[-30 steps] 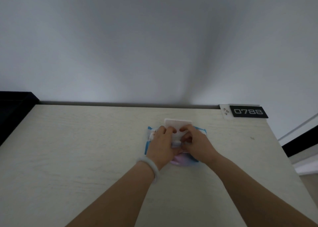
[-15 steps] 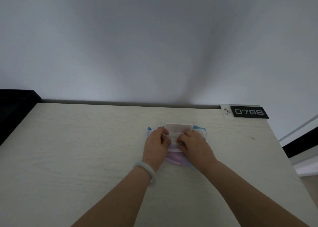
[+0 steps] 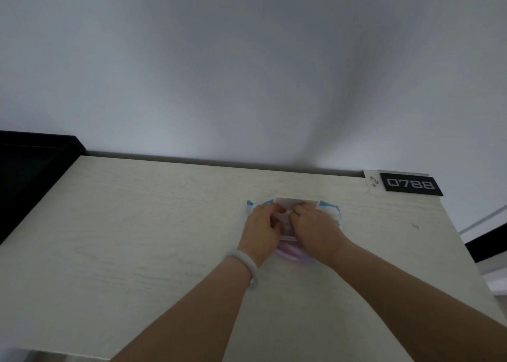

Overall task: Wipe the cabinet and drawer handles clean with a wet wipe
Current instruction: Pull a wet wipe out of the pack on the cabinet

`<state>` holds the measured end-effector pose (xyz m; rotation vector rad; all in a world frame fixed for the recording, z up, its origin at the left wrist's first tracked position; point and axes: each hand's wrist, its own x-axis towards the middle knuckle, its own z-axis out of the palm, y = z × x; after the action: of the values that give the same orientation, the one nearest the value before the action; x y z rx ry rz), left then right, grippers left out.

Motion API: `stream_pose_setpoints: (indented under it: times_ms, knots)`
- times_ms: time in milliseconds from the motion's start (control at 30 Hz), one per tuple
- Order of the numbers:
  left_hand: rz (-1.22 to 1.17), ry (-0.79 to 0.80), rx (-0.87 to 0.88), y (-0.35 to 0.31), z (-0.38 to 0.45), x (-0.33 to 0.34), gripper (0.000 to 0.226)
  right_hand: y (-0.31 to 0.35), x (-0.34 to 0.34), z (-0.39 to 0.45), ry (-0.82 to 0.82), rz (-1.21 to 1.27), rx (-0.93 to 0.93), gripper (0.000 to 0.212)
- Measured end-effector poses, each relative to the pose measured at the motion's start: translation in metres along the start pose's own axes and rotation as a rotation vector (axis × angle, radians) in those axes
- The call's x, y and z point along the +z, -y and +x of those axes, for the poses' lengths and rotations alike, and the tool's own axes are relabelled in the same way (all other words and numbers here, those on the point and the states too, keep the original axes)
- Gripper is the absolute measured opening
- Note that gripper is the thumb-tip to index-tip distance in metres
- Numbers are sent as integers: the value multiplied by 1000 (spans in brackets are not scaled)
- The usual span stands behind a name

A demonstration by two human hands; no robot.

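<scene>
A soft pack of wet wipes [image 3: 330,211], white with blue corners and a pink near end, lies flat on the pale wooden cabinet top [image 3: 137,238]. Its pale flap [image 3: 295,203] is folded back at the far side. My left hand [image 3: 262,231], with a pale bangle on the wrist, rests on the pack's left half with its fingertips curled at the opening. My right hand [image 3: 315,228] lies on the right half and pinches at the same opening. Whether a wipe is between the fingers is hidden. No cabinet or drawer handle is in view.
A black plate reading 0788 [image 3: 410,184] with a small white tag beside it sits at the far right corner of the top. A grey wall [image 3: 247,73] rises behind. A black frame [image 3: 30,169] borders the left side, and dark trim [image 3: 488,241] the right.
The pack's flap, raised a second ago, now lies lower and flatter. Both hands have closed in over the middle of the pack, fingertips meeting at the opening.
</scene>
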<state>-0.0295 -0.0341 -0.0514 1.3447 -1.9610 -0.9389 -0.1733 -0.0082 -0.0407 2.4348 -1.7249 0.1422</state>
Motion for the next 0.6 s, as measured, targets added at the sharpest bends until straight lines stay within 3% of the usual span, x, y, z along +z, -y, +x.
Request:
stream_pose_setpoints:
  times_ms: [133,333,500,600]
  knots:
    - [25,20,4,0,-1,-1,34,-5,-8,5,133,203,195,13]
    - [61,74,-7,1,-1,-2,41,-14,-42,8,-112,743,591,8]
    - [-43,53,-56,-5,-5,-3,28,-17,-51,0,135,733,502,9]
    - [-98,46,-88,-8,-7,-1,23,-11,-48,1,228,602,446,16]
